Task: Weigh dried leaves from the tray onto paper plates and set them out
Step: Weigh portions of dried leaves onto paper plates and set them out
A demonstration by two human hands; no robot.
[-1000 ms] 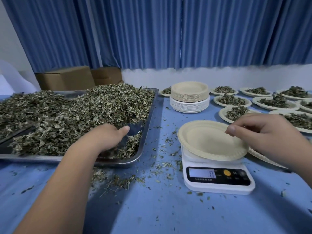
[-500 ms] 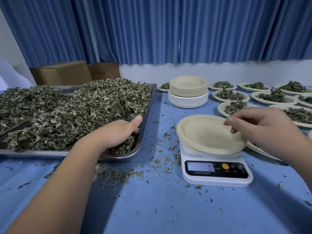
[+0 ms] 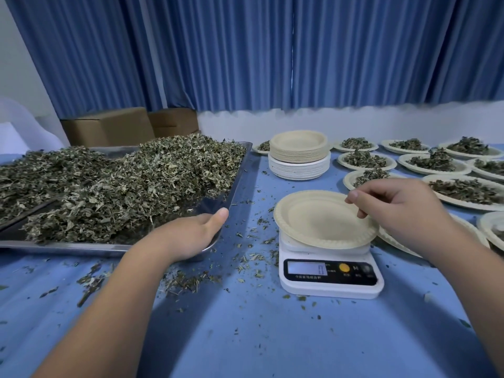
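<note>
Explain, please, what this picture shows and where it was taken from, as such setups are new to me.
There is no machine here: a person wears one camera on the head, looking down at their bare hands. On the blue table lies a metal tray heaped with dried leaves. The left hand rests in its near corner; its fingers are hidden, so any handful is unseen. An empty paper plate sits on a white scale reading zero. The right hand is loosely curled over the plate's right rim; any grip is hidden. Behind stand a stack of plates and filled plates.
</note>
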